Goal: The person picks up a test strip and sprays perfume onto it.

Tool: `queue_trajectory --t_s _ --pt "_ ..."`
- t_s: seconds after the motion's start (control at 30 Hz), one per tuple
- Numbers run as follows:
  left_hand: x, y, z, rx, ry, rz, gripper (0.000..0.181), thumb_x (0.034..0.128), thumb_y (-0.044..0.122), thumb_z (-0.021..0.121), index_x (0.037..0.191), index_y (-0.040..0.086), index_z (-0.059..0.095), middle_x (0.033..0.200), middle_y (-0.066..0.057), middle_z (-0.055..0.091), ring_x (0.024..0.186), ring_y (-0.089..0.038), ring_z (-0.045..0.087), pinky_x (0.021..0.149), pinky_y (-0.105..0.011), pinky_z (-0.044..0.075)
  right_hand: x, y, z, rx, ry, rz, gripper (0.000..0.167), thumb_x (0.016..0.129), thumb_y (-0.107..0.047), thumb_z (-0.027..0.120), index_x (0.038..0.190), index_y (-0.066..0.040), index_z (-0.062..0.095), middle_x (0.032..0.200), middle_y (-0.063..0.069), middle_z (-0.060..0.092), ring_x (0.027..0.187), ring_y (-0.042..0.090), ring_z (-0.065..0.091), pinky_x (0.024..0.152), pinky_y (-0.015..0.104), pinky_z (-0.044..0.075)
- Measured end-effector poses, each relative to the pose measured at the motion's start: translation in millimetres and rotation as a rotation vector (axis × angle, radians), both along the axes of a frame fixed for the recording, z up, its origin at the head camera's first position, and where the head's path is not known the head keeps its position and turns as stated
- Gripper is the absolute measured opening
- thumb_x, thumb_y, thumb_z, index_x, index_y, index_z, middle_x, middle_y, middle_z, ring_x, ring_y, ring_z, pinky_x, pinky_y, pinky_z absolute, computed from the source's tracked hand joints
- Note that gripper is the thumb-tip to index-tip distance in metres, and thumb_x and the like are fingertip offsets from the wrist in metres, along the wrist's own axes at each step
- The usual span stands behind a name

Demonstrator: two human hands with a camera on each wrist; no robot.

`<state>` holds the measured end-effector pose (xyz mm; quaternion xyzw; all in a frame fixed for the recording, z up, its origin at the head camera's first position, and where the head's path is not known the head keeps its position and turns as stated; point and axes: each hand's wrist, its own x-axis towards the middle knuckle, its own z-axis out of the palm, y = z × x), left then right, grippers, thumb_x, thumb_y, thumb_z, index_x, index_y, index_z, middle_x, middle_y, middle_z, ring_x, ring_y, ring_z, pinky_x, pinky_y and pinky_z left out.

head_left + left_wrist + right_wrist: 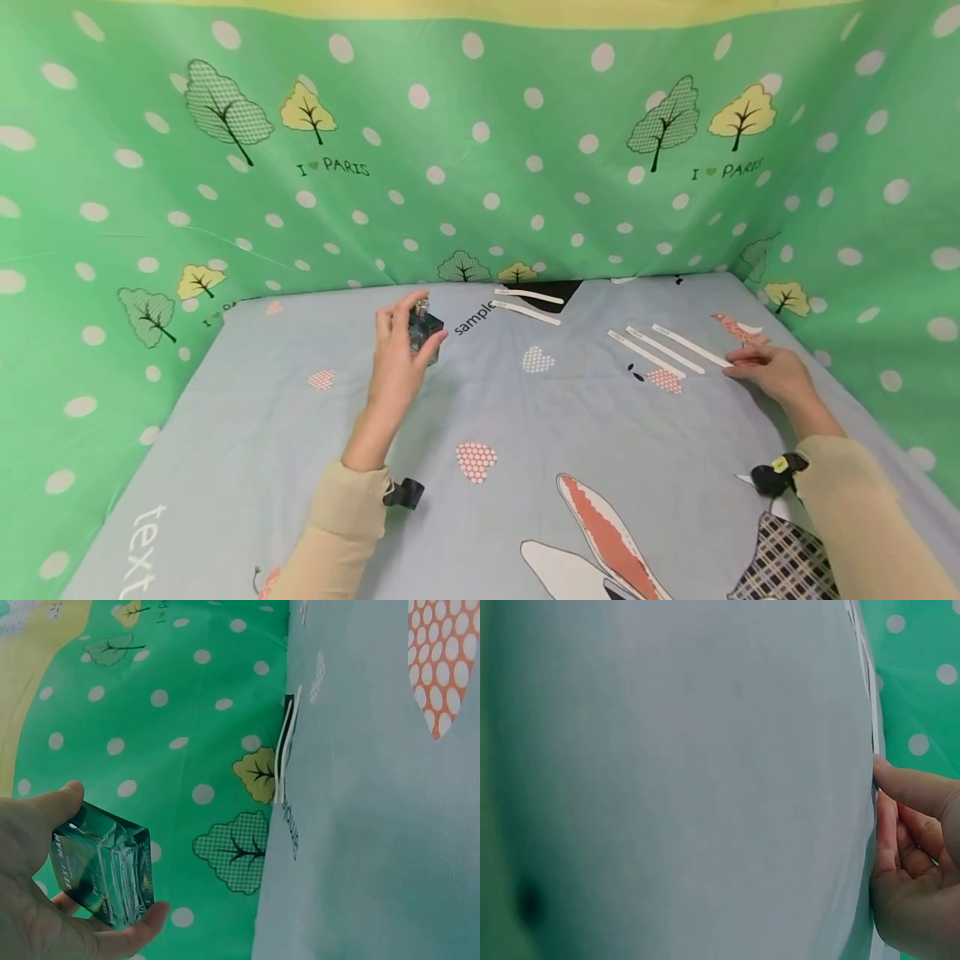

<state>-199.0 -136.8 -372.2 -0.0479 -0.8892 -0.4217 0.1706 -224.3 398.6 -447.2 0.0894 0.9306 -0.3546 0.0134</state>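
Note:
My left hand (396,357) holds a dark teal glass perfume bottle (425,331) up above the bed sheet, thumb on one side and fingers on the other. Lettering shows on the square bottle (82,862) in the left wrist view. Over at the right, my right hand (778,377) pinches the near end of a white paper test strip (686,342) low over the sheet. Two more strips, one (663,348) beside it and another (647,354) further left, lie roughly parallel. In the right wrist view, thumb and fingertips meet at the strip's edge (875,735).
Farther back, two white strips (529,294) lie partly over a black printed patch (558,298). The grey-blue printed sheet (360,433) covers the surface. Green dotted cloth (480,150) hangs behind and along both sides.

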Motion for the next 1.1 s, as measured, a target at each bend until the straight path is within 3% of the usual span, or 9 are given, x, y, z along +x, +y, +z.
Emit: queue_trajectory --t_s 0.27,0.5,0.77,0.9,1.0,1.1 --pt "-2.2 5.8 -3.3 -0.020 0.013 -0.017 0.059 0.0959 0.029 0.066 0.148 0.029 0.038 0.132 -0.019 0.039 0.109 -0.047 0.061 0.080 -0.050 0.062 1.1 4 -5.3 0.058 0.002 0.033 0.043 0.090 -0.023 0.074 0.115 0.011 0.065 0.087 -0.003 0.070 0.072 -0.009 0.047 0.062 0.016 0.042" --pt "2.1 6.9 -9.5 -0.019 -0.001 0.002 0.059 0.0955 0.028 0.067 0.147 0.030 0.039 0.131 -0.018 0.040 0.107 -0.045 0.063 0.078 -0.048 0.062 3.5 7 -8.4 0.118 -0.006 0.076 0.039 0.088 -0.022 0.076 0.108 0.011 0.067 0.094 0.017 0.068 0.076 0.007 0.051 0.063 0.022 0.041" --pt "-3.1 2.7 -5.4 -0.017 0.019 0.029 0.058 0.0956 0.031 0.066 0.147 0.032 0.039 0.133 -0.017 0.039 0.108 -0.042 0.062 0.080 -0.048 0.062 -12.8 13 -0.6 0.138 0.001 0.095 0.044 0.089 -0.028 0.076 0.110 0.009 0.067 0.086 0.001 0.070 0.073 -0.005 0.048 0.065 0.020 0.039" --pt "-1.8 0.6 -6.7 -0.018 0.018 0.035 0.057 0.0961 0.031 0.066 0.147 0.032 0.039 0.132 -0.017 0.039 0.111 -0.044 0.061 0.080 -0.049 0.061 -13.1 14 -0.7 0.143 -0.005 0.099 0.045 0.089 -0.029 0.076 0.111 0.009 0.067 0.086 0.002 0.071 0.073 -0.005 0.048 0.066 0.022 0.039" --pt "-2.1 -0.8 -7.3 -0.015 0.022 0.028 0.057 0.0966 0.031 0.065 0.147 0.032 0.038 0.132 -0.017 0.039 0.110 -0.044 0.061 0.079 -0.049 0.061 -13.5 15 -1.3 0.151 -0.007 0.086 0.046 0.091 -0.031 0.074 0.114 0.008 0.068 0.092 0.007 0.071 0.082 0.010 0.054 0.069 0.026 0.038" --pt "-3.1 -2.4 -7.3 -0.016 0.027 0.024 0.057 0.0968 0.031 0.064 0.147 0.032 0.038 0.133 -0.018 0.039 0.111 -0.043 0.061 0.080 -0.049 0.061 -14.4 15 -2.4 0.128 -0.016 0.048 0.046 0.092 -0.033 0.072 0.116 0.007 0.068 0.105 0.021 0.067 0.103 0.036 0.056 0.075 0.034 0.042"
